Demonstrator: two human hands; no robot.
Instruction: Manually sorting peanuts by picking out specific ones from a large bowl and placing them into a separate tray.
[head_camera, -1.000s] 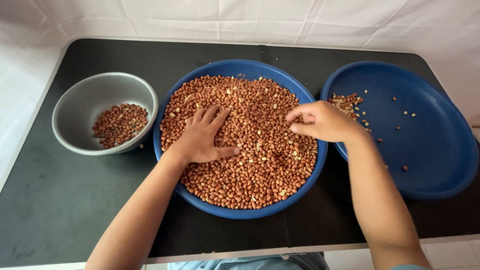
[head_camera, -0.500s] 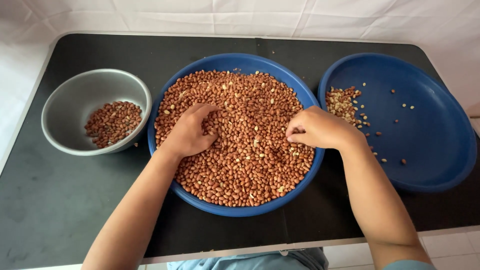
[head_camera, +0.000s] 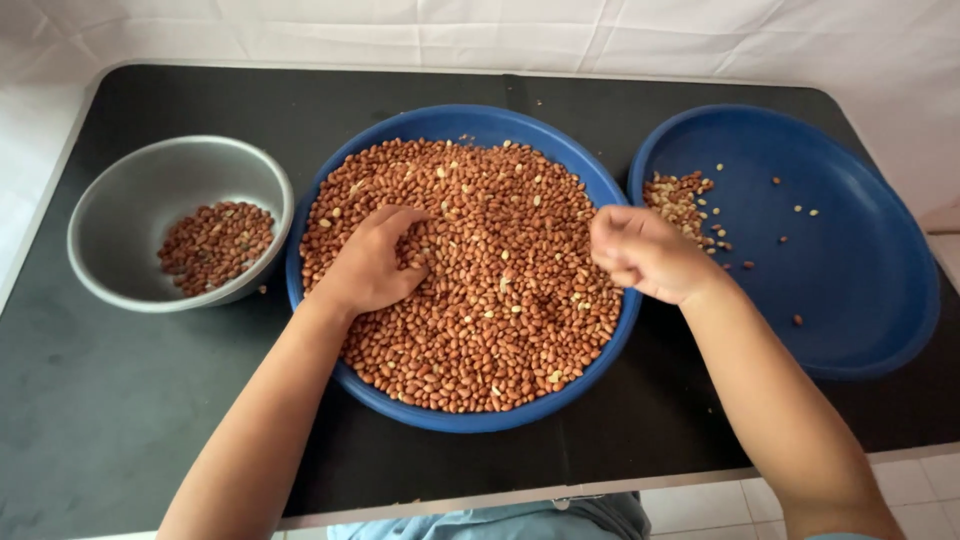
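Note:
A wide blue basin (head_camera: 470, 122) in the middle of the table is heaped with red-brown peanuts (head_camera: 500, 290). My left hand (head_camera: 370, 262) rests in the heap on its left side, fingers curled down into the peanuts. My right hand (head_camera: 645, 252) hovers over the basin's right rim, fingers bunched into a loose fist; what it holds is hidden. A grey metal bowl (head_camera: 120, 215) on the left holds a small pile of peanuts (head_camera: 215, 243). A blue plate (head_camera: 850, 250) on the right carries a little heap of pale and brown kernels (head_camera: 682, 200) near its left edge.
Everything stands on a black tabletop (head_camera: 110, 400) against a white cloth backdrop (head_camera: 480, 30). Loose kernels are scattered across the blue plate. The table's front edge runs just below my forearms, with tiled floor (head_camera: 700, 500) beyond it.
My left hand has curled from flat into a grip in the peanuts. My right hand has lifted off the heap and closed up near the basin's right rim.

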